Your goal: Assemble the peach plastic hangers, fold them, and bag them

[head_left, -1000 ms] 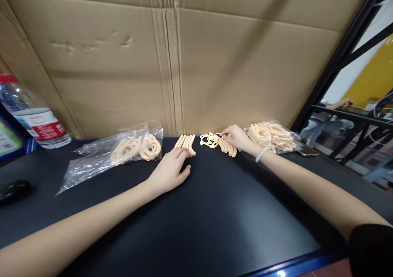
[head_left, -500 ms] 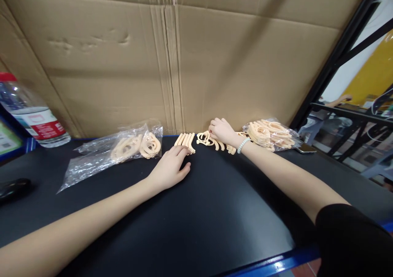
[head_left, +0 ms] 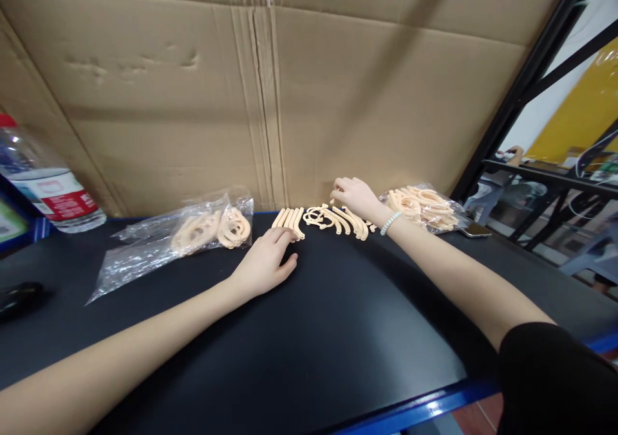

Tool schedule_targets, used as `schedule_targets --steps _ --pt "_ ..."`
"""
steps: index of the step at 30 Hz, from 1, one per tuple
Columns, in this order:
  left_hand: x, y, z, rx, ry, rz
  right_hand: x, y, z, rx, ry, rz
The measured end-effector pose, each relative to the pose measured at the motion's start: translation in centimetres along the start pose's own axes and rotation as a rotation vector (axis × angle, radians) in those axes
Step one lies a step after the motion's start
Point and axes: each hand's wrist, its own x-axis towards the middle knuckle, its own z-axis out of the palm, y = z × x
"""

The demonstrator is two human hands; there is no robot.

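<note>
On the black tabletop (head_left: 309, 332), the left hand (head_left: 264, 264) is laid at the near ends of a row of pale strips (head_left: 288, 218). The right hand (head_left: 358, 198) is held near loose curved pieces (head_left: 344, 221); its grip cannot be determined. The row is flanked, farther left, by a clear bag (head_left: 130, 264). A red-capped bottle (head_left: 67, 197) is noted far left.

Likely a workshop: worktable (head_left: 338, 332), cardboard sheet (head_left: 386, 100), metal framing (head_left: 530, 91), bagged parts (head_left: 429, 204), curved pieces (head_left: 360, 226).

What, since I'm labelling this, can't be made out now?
Head view: some near ends of left row of curved pieces, hidden by left hand.
Head view: whether the right hand grips a piece, too small to tell.
Head view: black mouse, cut off by left edge.
Head view: small print on the bottle label, too blurred.
</note>
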Motion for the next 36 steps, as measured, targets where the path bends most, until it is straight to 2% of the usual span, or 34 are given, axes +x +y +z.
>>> schedule_targets --steps 5,12,17,19,21,23,26,29,34,36 --pt "0.0 -0.1 0.0 -0.008 -0.004 0.0 -2.1 -0.1 0.3 0.035 0.05 0.037" --pt "0.0 0.1 -0.1 -0.015 -0.012 -0.021 -4.3 -2.1 -1.3 0.086 -0.033 -0.267" --pt "0.0 -0.2 -0.1 -0.018 0.0 -0.081 -4.8 -1.9 -2.8 0.067 -0.055 -0.279" --pt "-0.1 -0.7 -0.1 -0.011 0.018 -0.126 -5.1 -2.1 -3.5 0.102 -0.011 -0.2" --pt "-0.1 -1.2 -0.1 0.001 0.028 -0.158 -5.6 -2.7 -4.1 0.248 0.075 -0.03" --pt "-0.3 -1.5 -0.1 0.017 0.024 -0.171 -6.3 -3.8 -4.6 0.442 0.159 0.156" --pt "-0.5 -1.5 -0.2 0.052 0.014 -0.175 -7.3 -5.9 -4.9 0.599 0.221 0.3" --pt "-0.6 -1.1 -0.3 0.105 0.015 -0.177 -7.8 -7.6 -4.8 0.722 0.222 0.37" --pt "-0.7 -0.4 -0.8 0.162 0.006 -0.171 -7.5 -9.1 -4.0 1.396 0.137 0.537" --pt "-0.7 -0.2 -0.9 0.161 -0.004 -0.164 -7.3 -9.2 -3.9 1.572 0.105 0.582"
